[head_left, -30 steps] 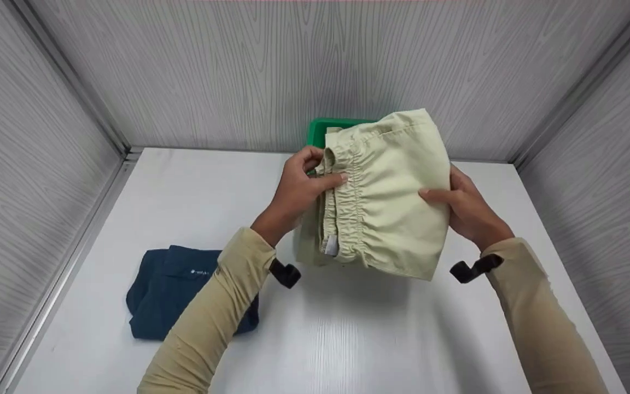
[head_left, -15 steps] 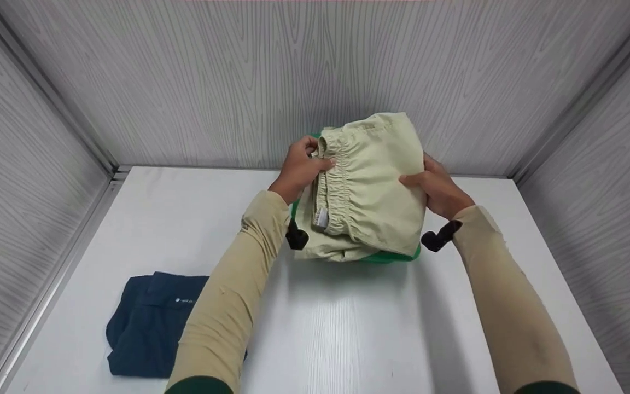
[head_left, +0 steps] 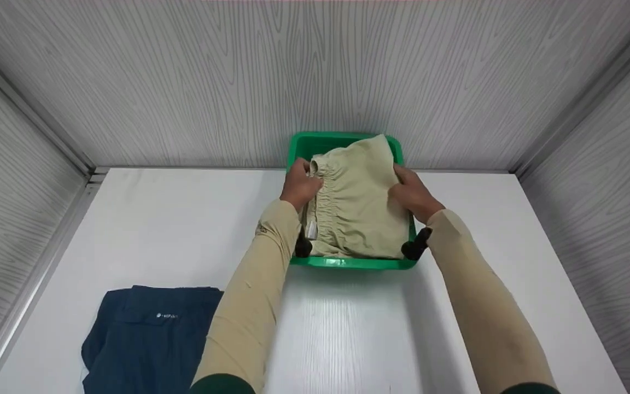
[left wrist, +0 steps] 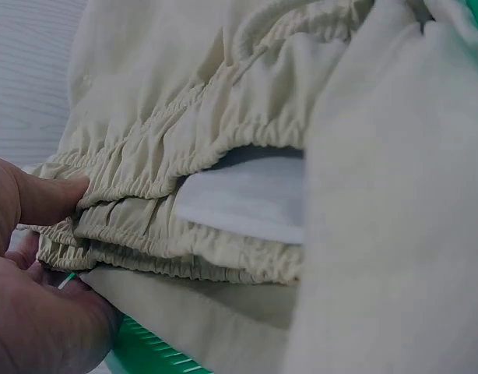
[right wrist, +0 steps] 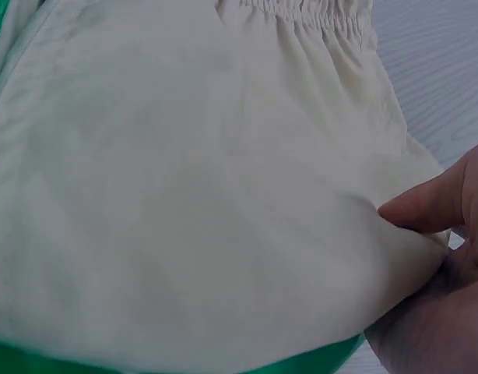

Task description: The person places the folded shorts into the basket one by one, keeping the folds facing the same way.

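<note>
Folded pale beige elastic-waist pants lie within the rim of a green plastic basket in the head view. My left hand pinches the gathered waistband at its far left corner, thumb on top. At the opposite side my right hand grips the folded edge. In the left wrist view a white label shows inside the layered waistband, beside the thumb. The right wrist view shows the right thumb pressing into the cloth, fingers underneath. More beige cloth shows beneath the waistband.
Folded dark blue garment with a small white logo lies at the front left of the white table, partly behind the left sleeve. A grey wood-grain wall stands right behind the basket, with side walls left and right.
Both hands have lowered the folded beige pants into the green basket, shifting slightly left in view. More of the basket's rim shows now. The hands keep their hold.
</note>
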Available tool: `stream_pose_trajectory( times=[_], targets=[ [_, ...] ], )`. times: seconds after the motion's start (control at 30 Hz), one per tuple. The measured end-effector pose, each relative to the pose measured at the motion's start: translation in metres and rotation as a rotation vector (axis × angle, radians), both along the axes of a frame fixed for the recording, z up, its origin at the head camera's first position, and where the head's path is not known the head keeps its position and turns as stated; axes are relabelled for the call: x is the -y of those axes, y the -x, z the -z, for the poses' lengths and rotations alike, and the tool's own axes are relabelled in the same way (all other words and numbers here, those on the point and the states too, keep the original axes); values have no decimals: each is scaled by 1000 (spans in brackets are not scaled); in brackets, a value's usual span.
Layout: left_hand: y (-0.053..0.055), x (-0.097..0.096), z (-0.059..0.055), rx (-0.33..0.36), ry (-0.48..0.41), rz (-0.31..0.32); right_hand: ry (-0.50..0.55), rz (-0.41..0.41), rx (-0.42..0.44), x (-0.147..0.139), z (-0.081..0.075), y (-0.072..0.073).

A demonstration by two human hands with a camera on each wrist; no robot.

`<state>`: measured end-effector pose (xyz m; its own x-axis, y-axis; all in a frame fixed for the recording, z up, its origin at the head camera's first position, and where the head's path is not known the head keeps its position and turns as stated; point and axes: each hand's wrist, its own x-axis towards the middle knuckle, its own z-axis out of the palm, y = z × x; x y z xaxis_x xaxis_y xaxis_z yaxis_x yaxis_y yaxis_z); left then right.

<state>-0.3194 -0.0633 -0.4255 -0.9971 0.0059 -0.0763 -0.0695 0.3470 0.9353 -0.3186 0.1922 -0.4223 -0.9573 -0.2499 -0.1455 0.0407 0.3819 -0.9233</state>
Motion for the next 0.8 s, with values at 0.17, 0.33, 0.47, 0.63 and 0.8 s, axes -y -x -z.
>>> stream_pose_trajectory(
  times=[0.17, 0.33, 0.47, 0.63, 0.8],
  targets=[
    [-1, 0, 3, 14, 182, 2, -343, -58, -111, 19, -7, -4],
    [-14, -8, -10, -79, 544, 87, -532, -143, -375, 37, -19, -19],
    [-26, -11, -19, -197, 907, 278, -642, -267, -359, 38, -20, -27],
    [-41, -14, -12, -75, 1041, 539, -945, -369, -204, 32, -6, -35],
    [-55, -26, -11, 69, 1051, 533, -1097, -422, -157, 38, 4, -41]
  ],
)
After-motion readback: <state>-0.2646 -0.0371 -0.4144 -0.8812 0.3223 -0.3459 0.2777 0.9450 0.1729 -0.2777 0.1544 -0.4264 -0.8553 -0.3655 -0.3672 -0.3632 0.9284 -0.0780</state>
